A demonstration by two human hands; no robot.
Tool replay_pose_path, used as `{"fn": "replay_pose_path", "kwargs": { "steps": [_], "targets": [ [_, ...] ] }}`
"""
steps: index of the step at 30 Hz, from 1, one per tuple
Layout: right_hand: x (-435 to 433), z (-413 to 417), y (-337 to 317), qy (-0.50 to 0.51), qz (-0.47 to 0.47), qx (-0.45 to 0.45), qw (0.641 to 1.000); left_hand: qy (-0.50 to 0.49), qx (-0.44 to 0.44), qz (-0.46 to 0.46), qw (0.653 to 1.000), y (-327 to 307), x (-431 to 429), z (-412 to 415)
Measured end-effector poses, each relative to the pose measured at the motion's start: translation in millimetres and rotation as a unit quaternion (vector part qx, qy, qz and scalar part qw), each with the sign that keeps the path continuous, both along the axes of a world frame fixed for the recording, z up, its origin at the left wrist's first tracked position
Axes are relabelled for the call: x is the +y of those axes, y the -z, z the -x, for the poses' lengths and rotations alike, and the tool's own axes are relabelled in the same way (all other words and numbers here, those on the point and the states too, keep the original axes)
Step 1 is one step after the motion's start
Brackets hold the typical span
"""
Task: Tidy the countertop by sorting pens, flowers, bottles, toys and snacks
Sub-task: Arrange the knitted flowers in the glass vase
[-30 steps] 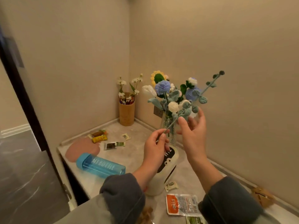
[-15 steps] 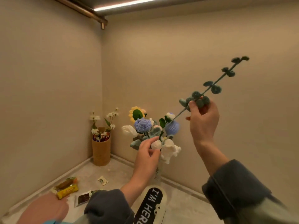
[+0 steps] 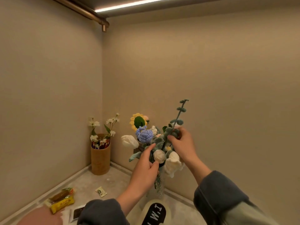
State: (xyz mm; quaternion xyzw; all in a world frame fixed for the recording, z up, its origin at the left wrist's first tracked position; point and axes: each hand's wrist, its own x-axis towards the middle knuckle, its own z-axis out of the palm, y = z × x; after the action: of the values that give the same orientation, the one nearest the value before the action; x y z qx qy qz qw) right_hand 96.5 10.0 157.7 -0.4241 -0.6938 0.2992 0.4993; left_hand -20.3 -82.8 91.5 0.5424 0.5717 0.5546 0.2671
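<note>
Pale countertop (image 3: 84,184): wooden cup (image 3: 100,158), glass vase (image 3: 156,191), snack packets (image 3: 60,199).

A long metal rod (image 3: 84,9) ran along the top left of the frame and ended in a small knob near the corner. A bright strip light (image 3: 133,4) glowed across the top. Two plain beige walls (image 3: 227,78) met in a corner in the middle. At the bottom left lay a flat round pink thing (image 3: 40,216), maybe a mat, but it was cut off and hard to tell.
</note>
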Motion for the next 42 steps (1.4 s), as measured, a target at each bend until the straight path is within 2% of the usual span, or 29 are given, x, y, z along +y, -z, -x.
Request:
{"fn": "replay_pose_path", "kwargs": {
  "steps": [4, 9, 12, 14, 16, 18, 20, 22, 24, 29, 37, 42],
  "targets": [
    [9.5, 1.7, 13.1, -0.034, 0.051, -0.109, 0.992, -0.008, -0.032, -0.006, 0.999, 3.4, -0.3, -2.7],
    [12.3, -7.0, 12.1, -0.036, 0.091, -0.111, 0.989, -0.018, -0.043, -0.032, 0.998, 14.2, -11.0, -4.9],
    [1.7, -17.7, 15.0, -0.033, 0.082, -0.018, 0.996, -0.042, -0.058, -0.060, 0.996, 23.1, -21.1, -2.4],
    [-9.5, -26.0, 26.8, 0.023, 0.048, 0.067, 0.996, -0.065, -0.060, -0.061, 0.994, 31.3, -24.7, 2.3],
    [-16.3, -32.0, 48.1, 0.095, 0.048, 0.166, 0.980, -0.082, -0.064, -0.037, 0.994, 40.9, -22.2, 8.3],
    [-17.2, -36.3, 74.6, 0.152, 0.103, 0.220, 0.958, -0.085, -0.079, -0.005, 0.993, 48.3, -15.5, 14.6],
    [-17.0, -38.6, 99.7, 0.156, 0.189, 0.182, 0.952, -0.075, -0.084, 0.029, 0.993, 55.4, -5.3, 21.9],
    [-20.3, -36.1, 118.8, 0.101, 0.273, 0.091, 0.952, -0.046, -0.070, 0.073, 0.994, 60.7, 4.6, 27.2],
    [-25.8, -28.0, 129.9, 0.026, 0.311, 0.043, 0.949, -0.002, -0.060, 0.111, 0.992, 63.5, 12.5, 29.4],
    [-28.8, 4.8, 134.4, -0.063, 0.272, 0.044, 0.959, 0.043, -0.083, 0.131, 0.987, 67.9, 28.3, 35.5],
    [-5.2, 36.9, 153.5, 0.002, 0.276, 0.055, 0.960, 0.063, -0.089, 0.157, 0.982, 91.3, 66.9, 60.2],
    [10.4, 50.3, 159.1, 0.035, 0.299, -0.035, 0.953, 0.059, -0.111, 0.159, 0.979, 96.0, 73.5, 60.8]
  ]
}}
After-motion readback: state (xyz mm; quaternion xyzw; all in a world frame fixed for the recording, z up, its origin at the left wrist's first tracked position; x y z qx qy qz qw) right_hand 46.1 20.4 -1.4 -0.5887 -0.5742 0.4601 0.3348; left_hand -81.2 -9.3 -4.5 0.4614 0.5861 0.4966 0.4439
